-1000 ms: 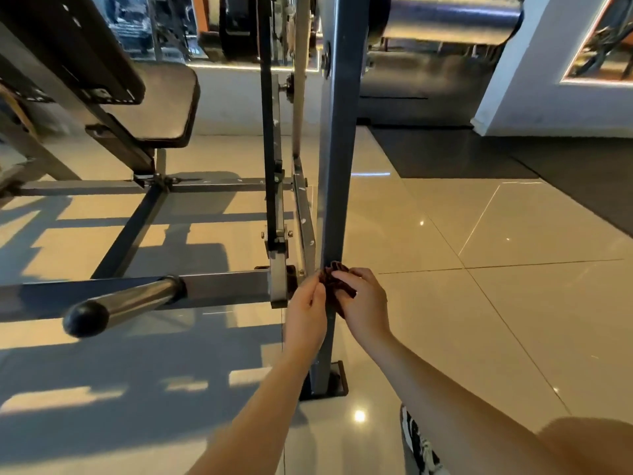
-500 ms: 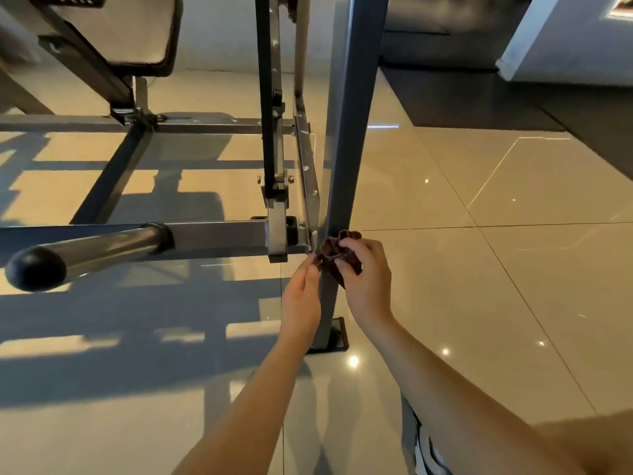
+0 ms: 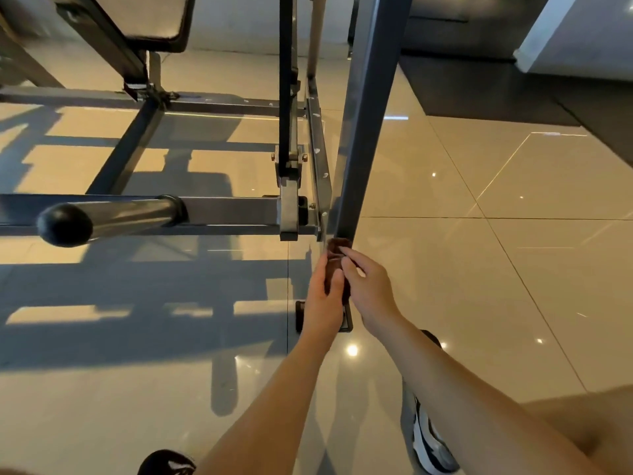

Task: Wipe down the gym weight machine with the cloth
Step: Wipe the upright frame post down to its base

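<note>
Over glossy tiles [image 3: 445, 286], left hand [image 3: 322, 299] and right hand [image 3: 370, 289] pinch the cloth [image 3: 337, 255] (brown, bunched) against the machine's upright [image 3: 363, 132].

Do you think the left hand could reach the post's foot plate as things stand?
Probably yes: the left hand holds the cloth low on the post, and the foot plate lies just below it, nothing visible between.

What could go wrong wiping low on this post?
The left hand and right hand hold the dark brown cloth on the grey steel post beside a bolted grey metal bracket; its edges might catch fingers. The chrome bar with black ball end juts towards the person; leaning lower could bump it.
</note>
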### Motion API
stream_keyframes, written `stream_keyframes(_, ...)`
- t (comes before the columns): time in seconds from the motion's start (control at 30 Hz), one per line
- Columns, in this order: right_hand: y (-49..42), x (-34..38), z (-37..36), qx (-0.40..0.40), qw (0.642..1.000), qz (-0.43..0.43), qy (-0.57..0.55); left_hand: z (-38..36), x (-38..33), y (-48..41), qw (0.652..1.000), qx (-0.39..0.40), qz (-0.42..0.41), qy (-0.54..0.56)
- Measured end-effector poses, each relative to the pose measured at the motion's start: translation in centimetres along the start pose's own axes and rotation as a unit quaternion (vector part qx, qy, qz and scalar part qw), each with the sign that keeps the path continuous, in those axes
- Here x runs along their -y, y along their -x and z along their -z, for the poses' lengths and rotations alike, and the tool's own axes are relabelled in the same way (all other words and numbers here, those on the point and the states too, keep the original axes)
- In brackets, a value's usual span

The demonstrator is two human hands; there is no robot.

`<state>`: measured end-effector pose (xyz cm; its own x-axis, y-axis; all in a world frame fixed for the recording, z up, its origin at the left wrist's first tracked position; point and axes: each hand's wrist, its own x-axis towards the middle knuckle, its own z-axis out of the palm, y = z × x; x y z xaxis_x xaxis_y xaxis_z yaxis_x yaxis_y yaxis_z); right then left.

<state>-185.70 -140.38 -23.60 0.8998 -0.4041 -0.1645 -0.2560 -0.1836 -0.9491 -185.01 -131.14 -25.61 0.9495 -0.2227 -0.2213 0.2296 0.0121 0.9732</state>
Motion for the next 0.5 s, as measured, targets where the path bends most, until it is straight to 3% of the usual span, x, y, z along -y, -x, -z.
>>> stream_keyframes(0.1, 0.3, 0.4, -0.9, 0.051, 0.998, 0.02, 0.013, 1.1, 0.8, -1.0, 0.995, -0.084, -0.04, -0.022)
stream_keyframes(0.27, -2.5, -0.1, 0.5, -0.067, 0.998, -0.013, 0.002, 3.0, 1.4, -4.1, 0.984, -0.18, 0.003, -0.008)
stream_keyframes(0.43, -4.2, -0.6, -0.7, -0.064, 0.996, -0.019, -0.059, 1.3, 0.5, -5.2, 0.998, -0.048, -0.034, 0.01)
stream_keyframes(0.5, -4.5, -1.0, -1.0, -0.076, 0.996, -0.007, -0.043, 0.5, 1.1, -5.5, 0.999, -0.033, -0.04, 0.004)
